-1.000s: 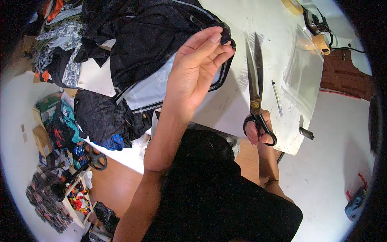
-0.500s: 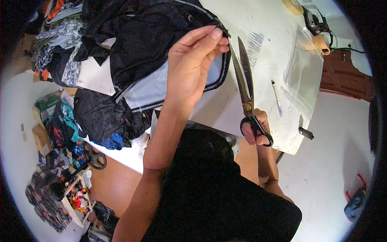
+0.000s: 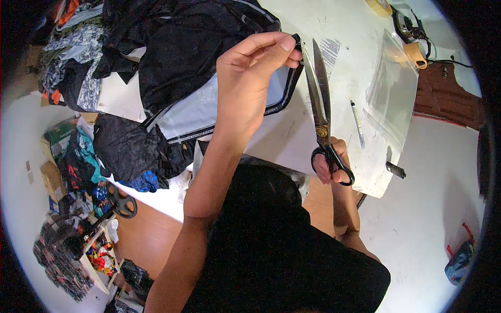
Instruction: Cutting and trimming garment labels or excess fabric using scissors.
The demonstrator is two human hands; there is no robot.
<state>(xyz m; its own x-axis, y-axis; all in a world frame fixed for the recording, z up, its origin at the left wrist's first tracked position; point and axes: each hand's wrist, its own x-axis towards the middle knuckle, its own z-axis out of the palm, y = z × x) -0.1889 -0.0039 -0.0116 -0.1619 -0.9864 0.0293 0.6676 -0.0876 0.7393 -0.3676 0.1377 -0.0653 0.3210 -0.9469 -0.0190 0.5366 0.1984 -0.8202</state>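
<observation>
Head view. Left hand: grip closed to a narrow pinch, thumb tip against the fingers, holding the black edging of a black-and-grey garment; a small tuft of the edging stands out past the fingertips. Hand raised above the garment, thumb side up toward the camera, remaining fingers curled beneath; forearm rising from the lower edge, leaning slightly right.

Right hand: grip closed about the black handle loops of one pair of long metal scissors; digits passed through the loops, exact placing of each not distinguishable. Blades narrowly parted, points directed away from the body, the left blade's point just beside the pinched edging; contact cannot be told. Hand low at the near side of the counter, forearm rising almost straight behind it.

Garment: spread over the upper left of the counter, pale grey face showing beneath the left wrist, edging bordering it. Also on the counter, right of the scissors: one slim pen; clear plastic sheeting farther right.
</observation>
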